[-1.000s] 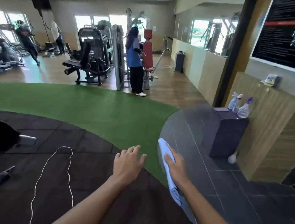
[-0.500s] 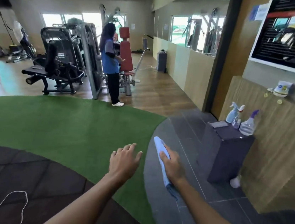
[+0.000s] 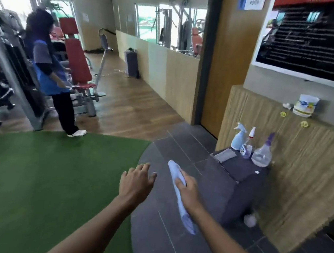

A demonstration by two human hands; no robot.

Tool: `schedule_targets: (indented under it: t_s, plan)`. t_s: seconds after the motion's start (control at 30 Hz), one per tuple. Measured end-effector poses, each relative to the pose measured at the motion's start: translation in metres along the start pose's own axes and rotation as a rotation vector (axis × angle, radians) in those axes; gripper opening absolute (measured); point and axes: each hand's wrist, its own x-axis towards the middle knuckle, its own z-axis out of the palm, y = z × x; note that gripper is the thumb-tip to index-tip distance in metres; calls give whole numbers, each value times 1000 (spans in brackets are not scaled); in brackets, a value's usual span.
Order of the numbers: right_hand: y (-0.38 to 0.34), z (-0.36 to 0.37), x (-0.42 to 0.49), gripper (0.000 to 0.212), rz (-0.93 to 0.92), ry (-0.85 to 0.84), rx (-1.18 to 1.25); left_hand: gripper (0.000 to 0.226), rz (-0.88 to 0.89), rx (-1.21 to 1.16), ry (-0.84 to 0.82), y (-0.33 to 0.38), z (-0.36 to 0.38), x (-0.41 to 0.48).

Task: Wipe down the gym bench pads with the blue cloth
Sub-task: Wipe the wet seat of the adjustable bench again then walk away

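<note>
Both ends of blue cloth (image 3: 174, 170) hang past right hand (image 3: 188, 189) fingers.

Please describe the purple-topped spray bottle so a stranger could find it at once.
At the right, a dark box stands against the wooden wall, with three spray bottles on it. The purple-topped bottle is the rightmost, round and clear, unlike the pale blue one.

Bare forearms (image 3: 95, 224); left hand (image 3: 135, 182), right hand (image 3: 188, 190)
</note>
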Motion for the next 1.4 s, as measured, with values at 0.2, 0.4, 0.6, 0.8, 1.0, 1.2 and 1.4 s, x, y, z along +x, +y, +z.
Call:
schedule_targets:
  t_s: [0.2, 0.4, 0.6, 0.8, 1.0, 1.2, 1.4]
  plan:
    - [21, -49, 131, 40, 136, 220, 11, 50, 265, 41, -75, 66, 22, 171]
    - [96, -112, 265, 27, 242, 477, -9, 46, 505, 72, -173, 165, 88, 326]
    - [161, -161, 348, 36, 495, 725, -46, 44, 679, 85, -311, 245, 159, 430]
    - [213, -183, 404, 39, 768, 830, -149, 49, 845, 104, -454, 303, 229, 507]
    - [275, -182, 471, 54, 922, 939, -317, 47, 1030, 74, -483, 332, 344, 570]
    - [353, -184, 525, 48, 995, 918, -524, 56, 1103, 44, -529, 347, 449, 601]
    - [432, -181, 541, 46, 995, 960, -773, 54, 1153, -17, -434, 343, 521, 613]
